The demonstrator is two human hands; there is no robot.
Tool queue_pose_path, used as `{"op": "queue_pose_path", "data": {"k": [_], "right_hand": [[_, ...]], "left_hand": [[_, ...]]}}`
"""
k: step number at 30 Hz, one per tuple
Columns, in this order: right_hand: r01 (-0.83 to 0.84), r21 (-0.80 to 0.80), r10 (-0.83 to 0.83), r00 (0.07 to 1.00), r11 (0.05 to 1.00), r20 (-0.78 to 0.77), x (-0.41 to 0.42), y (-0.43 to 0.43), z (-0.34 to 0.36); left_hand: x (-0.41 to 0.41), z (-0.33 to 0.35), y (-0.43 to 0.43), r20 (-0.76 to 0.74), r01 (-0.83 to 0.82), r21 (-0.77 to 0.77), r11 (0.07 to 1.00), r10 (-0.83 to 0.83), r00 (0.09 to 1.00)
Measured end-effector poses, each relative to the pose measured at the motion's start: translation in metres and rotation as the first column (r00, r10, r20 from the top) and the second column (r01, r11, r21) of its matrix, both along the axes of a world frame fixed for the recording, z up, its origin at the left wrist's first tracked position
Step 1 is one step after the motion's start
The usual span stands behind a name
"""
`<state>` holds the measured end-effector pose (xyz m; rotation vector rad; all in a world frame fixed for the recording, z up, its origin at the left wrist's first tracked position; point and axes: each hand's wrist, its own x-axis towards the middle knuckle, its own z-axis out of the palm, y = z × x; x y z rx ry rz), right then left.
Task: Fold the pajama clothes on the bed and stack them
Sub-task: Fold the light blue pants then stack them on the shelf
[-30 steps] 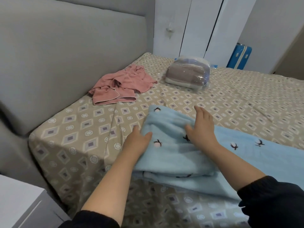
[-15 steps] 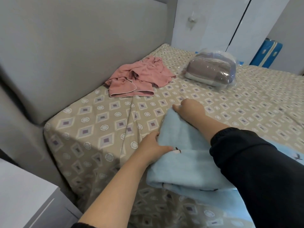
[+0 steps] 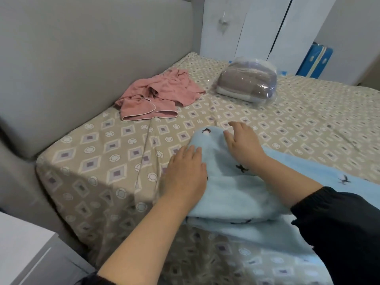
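Note:
A light blue fleece pajama piece with small dark bird prints lies folded in layers at the near edge of the bed. My left hand lies flat on its left side, fingers straight. My right hand presses its far end with spread fingers. A crumpled pink pajama piece with white piping lies unfolded near the headboard, well beyond both hands.
A clear plastic bag of folded brown and grey fabric sits on the far side of the bed. A grey padded headboard runs along the left. A white nightstand is at the lower left, white wardrobe doors and a blue suitcase behind.
My right hand, which gripped the far end of the blue garment half a second ago, now lies flat on it. My left hand moved further onto the fabric and flattened out.

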<state>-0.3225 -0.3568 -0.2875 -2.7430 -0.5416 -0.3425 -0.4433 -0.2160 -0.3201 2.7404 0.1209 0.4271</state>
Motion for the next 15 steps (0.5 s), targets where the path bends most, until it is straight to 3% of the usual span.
{"op": "queue_pose_path", "data": {"k": [2, 4, 6, 11, 13, 15], "right_hand": [[-0.027, -0.285, 0.04, 0.998, 0.958, 0.04, -0.023, -0.022, -0.014], [-0.109, -0.428, 0.103, 0.994, 0.897, -0.037, -0.036, -0.042, -0.029], [-0.12, -0.365, 0.053, 0.981, 0.923, -0.189, -0.03, -0.062, -0.033], [0.104, -0.089, -0.132, 0.892, 0.991, -0.432, 0.014, -0.092, -0.02], [0.236, 0.061, -0.184, 0.873, 0.97, -0.453, 0.023, -0.093, -0.013], [0.337, 0.1, -0.252, 0.842, 0.936, -0.476, 0.028, -0.093, -0.006]], "left_hand": [[0.002, -0.002, -0.017, -0.072, 0.098, 0.072, 0.993, -0.093, 0.993], [0.001, -0.011, -0.031, -0.241, 0.182, 0.126, 0.975, -0.148, 0.959], [-0.001, -0.02, -0.038, -0.318, 0.239, 0.188, 0.953, -0.171, 0.932], [0.001, -0.029, -0.035, -0.275, 0.242, 0.221, 0.945, -0.178, 0.945], [0.0, -0.031, -0.034, -0.267, 0.243, 0.22, 0.945, -0.182, 0.946], [0.0, -0.032, -0.034, -0.26, 0.254, 0.214, 0.943, -0.195, 0.946]]}}
